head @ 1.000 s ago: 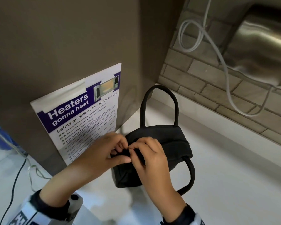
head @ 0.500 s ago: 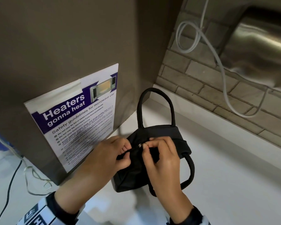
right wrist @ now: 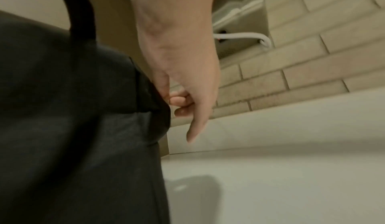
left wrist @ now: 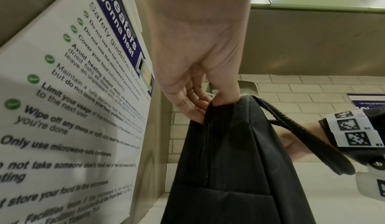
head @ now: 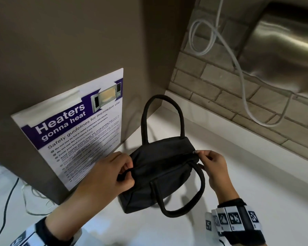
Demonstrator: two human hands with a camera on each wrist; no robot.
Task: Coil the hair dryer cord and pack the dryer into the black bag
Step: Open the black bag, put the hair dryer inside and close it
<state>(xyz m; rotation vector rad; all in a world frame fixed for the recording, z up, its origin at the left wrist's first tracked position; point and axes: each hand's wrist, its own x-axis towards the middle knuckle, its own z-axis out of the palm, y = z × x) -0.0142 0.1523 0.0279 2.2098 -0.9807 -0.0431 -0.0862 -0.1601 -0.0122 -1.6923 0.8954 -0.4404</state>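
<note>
The right hand [head: 214,167] pinches the small silver metal zip pull [head: 194,152] between thumb and forefinger at the far-right end of the zip, the other fingers loosely curled beside the fabric. The left hand [head: 112,172] grips the opposite end of the black fabric bag [head: 160,174], fingers curled round a fold of cloth at the zip's start – most likely to keep the seam taut so the slider runs without snagging. The bag sits on the white worktop [head: 256,192], one looped handle [head: 161,118] standing up, the other [head: 185,197] flopped forward towards the person. The zip line looks drawn along its whole length, so the packing seems all but finished; the hair dryer itself is out of sight, presumably inside. Just left of the bag a laminated white and purple notice [head: 75,132] is taped to a grey-brown panel: "Heaters gonna heat", "Safety guidelines for microwave use", and further down – in the left wrist view – "Wipe off any mess", "Only use microwave-safe containers"
</note>
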